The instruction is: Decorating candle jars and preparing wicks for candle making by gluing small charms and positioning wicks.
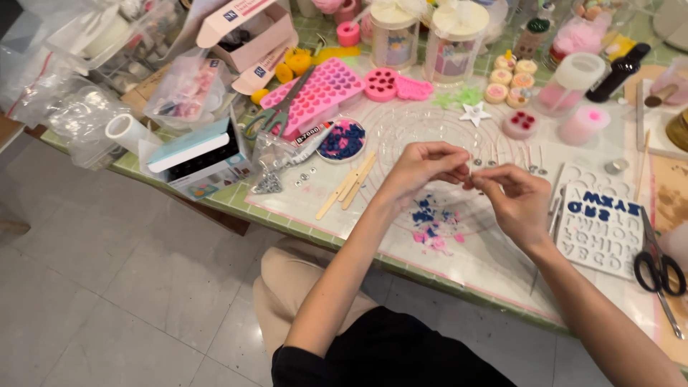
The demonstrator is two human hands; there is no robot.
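I see my left hand and right hand meeting at mid-frame above the bench, fingers pinched together on something too small to make out. Just below them, blue and pink scraps lie on the clear mat; black scissors rest at right.

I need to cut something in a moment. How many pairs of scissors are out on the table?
2. Green-handled scissors lie on the pink silicone mould, left of the hands. Black-handled scissors lie at the right edge beside the letter mould. More may be hidden in the clutter.
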